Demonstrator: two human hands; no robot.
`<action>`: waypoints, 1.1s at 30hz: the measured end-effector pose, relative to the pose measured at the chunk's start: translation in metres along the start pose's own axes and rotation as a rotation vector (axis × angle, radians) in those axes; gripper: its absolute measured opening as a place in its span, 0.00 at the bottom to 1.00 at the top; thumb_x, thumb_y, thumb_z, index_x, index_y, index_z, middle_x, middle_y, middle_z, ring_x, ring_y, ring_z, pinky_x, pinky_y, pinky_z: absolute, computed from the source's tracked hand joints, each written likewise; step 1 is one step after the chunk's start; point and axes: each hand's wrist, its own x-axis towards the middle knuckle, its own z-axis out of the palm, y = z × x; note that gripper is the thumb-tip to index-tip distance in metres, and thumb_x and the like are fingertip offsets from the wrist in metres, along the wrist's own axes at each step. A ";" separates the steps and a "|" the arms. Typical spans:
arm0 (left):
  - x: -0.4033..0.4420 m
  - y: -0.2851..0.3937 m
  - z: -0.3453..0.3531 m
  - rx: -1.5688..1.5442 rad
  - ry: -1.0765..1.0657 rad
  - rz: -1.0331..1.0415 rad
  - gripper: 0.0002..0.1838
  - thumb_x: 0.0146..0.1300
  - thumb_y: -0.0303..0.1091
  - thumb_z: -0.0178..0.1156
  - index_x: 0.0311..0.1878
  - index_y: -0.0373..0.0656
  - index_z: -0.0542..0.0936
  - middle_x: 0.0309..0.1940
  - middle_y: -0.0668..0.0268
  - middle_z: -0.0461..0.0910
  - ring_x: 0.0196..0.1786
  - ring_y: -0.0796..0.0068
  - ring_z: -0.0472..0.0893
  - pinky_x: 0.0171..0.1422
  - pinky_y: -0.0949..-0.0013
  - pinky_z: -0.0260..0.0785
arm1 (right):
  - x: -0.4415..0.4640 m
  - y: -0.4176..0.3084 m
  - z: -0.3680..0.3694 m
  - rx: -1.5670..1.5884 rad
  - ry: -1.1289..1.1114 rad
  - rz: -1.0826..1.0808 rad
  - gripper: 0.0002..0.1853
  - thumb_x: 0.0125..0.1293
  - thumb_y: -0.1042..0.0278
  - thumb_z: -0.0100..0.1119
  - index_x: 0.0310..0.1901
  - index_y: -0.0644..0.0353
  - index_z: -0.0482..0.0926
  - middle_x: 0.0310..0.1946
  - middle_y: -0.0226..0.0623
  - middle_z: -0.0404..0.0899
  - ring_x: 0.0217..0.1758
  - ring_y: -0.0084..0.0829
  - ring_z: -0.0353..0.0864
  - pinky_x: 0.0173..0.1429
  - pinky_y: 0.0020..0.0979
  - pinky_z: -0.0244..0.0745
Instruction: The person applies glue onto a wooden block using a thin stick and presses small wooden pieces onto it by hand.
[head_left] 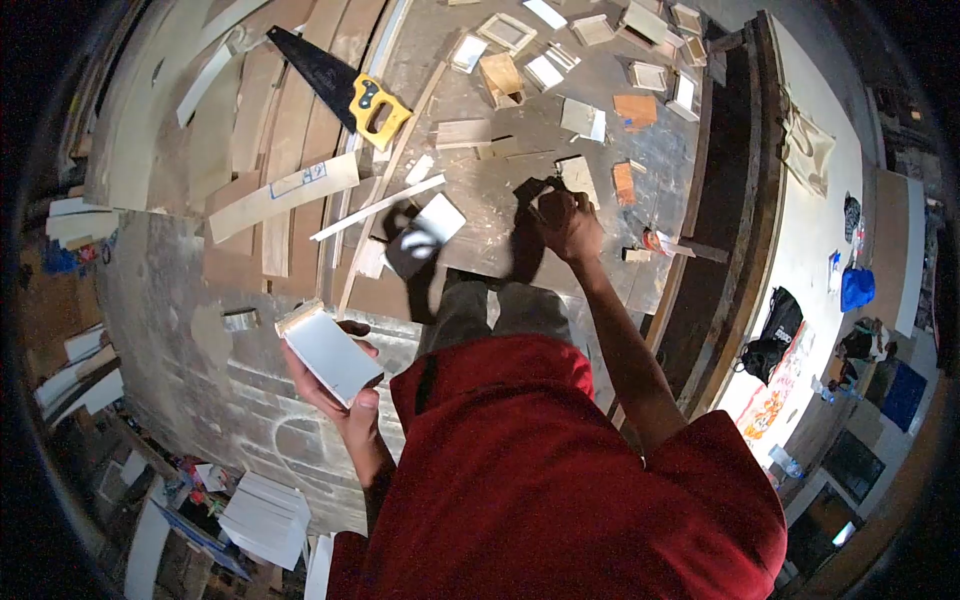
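Note:
My left hand (pixel 362 412) grips a small white-faced wooden box (pixel 334 352), with pale wood along its upper edge. It is held out to the left, in front of the grey surface below. My right hand (pixel 572 228) is low over the brown work board, its fingers curled in shadow. Whatever they may hold is hidden. Just beyond its fingertips lies a pale wooden piece (pixel 576 178). A small orange-brown wood piece (pixel 624 184) lies to the right of that hand. Left of it, a white panel piece (pixel 440 218) lies partly under a hand's shadow.
A handsaw with a yellow handle (pixel 378 108) rests on long planks at the upper left. Several small wooden frames (pixel 507 33) and boxes are scattered at the far end. A tape roll (pixel 240 319) lies left. A hammer-like tool (pixel 684 246) sits near the right edge.

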 end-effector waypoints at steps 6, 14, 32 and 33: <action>0.036 -0.005 -0.011 -0.017 -0.070 -0.004 0.67 0.39 0.66 0.78 0.75 0.37 0.54 0.45 0.59 0.77 0.39 0.72 0.82 0.42 0.69 0.77 | -0.025 -0.017 -0.004 0.047 0.064 0.002 0.31 0.52 0.59 0.72 0.59 0.51 0.76 0.53 0.45 0.76 0.52 0.50 0.81 0.46 0.46 0.81; 0.060 -0.013 -0.006 -0.046 -0.158 0.022 0.68 0.39 0.65 0.78 0.75 0.35 0.53 0.43 0.61 0.76 0.39 0.72 0.82 0.41 0.68 0.77 | -0.048 -0.026 0.037 -0.009 -0.015 -0.043 0.32 0.54 0.56 0.72 0.61 0.52 0.74 0.55 0.45 0.73 0.56 0.51 0.78 0.51 0.46 0.80; 0.030 0.006 0.004 -0.272 -0.214 -0.088 0.68 0.40 0.62 0.76 0.78 0.38 0.49 0.47 0.56 0.74 0.44 0.64 0.78 0.46 0.58 0.75 | 0.100 -0.007 0.031 0.107 0.169 -0.360 0.19 0.65 0.60 0.59 0.53 0.61 0.81 0.47 0.48 0.81 0.54 0.54 0.75 0.59 0.48 0.72; 0.025 0.010 0.003 -0.232 -0.222 -0.096 0.68 0.40 0.63 0.75 0.77 0.36 0.50 0.46 0.57 0.73 0.44 0.63 0.78 0.45 0.59 0.74 | 0.106 -0.006 0.033 0.017 0.117 -0.454 0.17 0.63 0.62 0.59 0.51 0.61 0.82 0.46 0.48 0.81 0.52 0.53 0.76 0.59 0.47 0.72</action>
